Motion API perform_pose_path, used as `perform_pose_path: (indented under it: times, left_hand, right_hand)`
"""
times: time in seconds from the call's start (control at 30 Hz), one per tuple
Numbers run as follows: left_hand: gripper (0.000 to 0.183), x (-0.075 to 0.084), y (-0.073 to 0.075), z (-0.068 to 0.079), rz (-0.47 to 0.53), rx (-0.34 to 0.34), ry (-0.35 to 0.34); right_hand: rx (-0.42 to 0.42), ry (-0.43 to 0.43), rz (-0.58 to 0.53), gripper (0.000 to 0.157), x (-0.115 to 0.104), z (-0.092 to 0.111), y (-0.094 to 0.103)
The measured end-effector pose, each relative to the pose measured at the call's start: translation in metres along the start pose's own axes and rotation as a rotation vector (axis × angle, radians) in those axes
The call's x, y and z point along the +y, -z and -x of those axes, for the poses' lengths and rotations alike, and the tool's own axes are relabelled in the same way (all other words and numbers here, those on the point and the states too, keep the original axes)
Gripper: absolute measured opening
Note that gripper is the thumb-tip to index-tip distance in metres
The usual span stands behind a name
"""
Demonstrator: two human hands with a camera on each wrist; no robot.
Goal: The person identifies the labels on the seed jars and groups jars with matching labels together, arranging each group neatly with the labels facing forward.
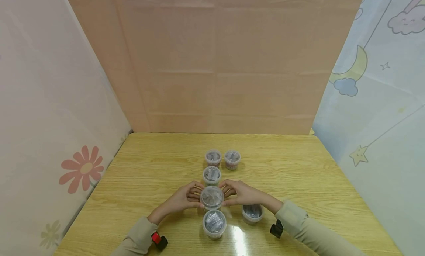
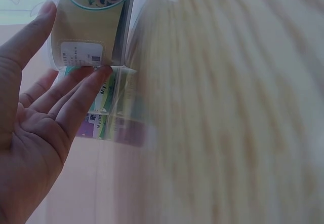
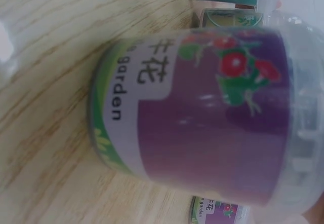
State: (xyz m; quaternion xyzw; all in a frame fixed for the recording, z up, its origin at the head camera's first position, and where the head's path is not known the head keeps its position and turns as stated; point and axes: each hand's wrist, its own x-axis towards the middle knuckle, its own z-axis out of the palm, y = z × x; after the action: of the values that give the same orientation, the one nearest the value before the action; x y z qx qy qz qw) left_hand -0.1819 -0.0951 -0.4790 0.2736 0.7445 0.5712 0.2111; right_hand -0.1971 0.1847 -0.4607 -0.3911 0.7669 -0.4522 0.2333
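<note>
Both hands hold one round clear-lidded plastic tub [image 1: 211, 197] between them in the head view. My left hand [image 1: 182, 199] grips its left side, the thumb on the near part and the fingers behind. From the right, my right hand [image 1: 245, 194] grips the same tub with thumb and curled fingers. In the left wrist view the tub [image 2: 86, 24] has a beige label and a white barcode sticker. Another lidded tub [image 1: 214, 223] stands right in front of it, and one more [image 1: 211, 175] directly behind.
Two lidded tubs, one left [image 1: 213, 158] and one right [image 1: 232, 159], stand farther back on the wooden table [image 1: 159, 156]. Beneath the right forearm is a tub [image 1: 252, 214]; a purple-labelled tub with red flowers [image 3: 212, 112] fills the right wrist view. Printed cloths border the table.
</note>
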Motion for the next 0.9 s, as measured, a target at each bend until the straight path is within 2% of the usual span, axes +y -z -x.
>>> perform_pose_path:
  times: [0.13, 0.27, 0.63, 0.8, 0.9]
  left_hand:
    - [0.054, -0.015, 0.002, -0.003, -0.007, -0.008, -0.015]
    - [0.055, -0.018, 0.002, -0.003, -0.007, -0.022, -0.027]
    - [0.06, -0.019, 0.005, -0.003, -0.012, -0.047, -0.056]
    - [0.06, -0.014, 0.006, -0.001, -0.055, -0.02, -0.028]
    - [0.059, -0.011, 0.007, 0.001, -0.09, 0.007, -0.035]
  right_hand:
    - [0.002, -0.006, 0.019, 0.051, -0.001, 0.0, 0.0]
    - [0.005, -0.006, 0.051, 0.05, -0.001, 0.0, 0.001]
    - [0.03, 0.014, 0.132, 0.055, -0.003, 0.002, 0.002]
    - [0.068, 0.008, 0.173, 0.056, -0.005, 0.004, 0.004]
    - [0.093, 0.018, 0.174, 0.057, -0.008, 0.006, 0.004]
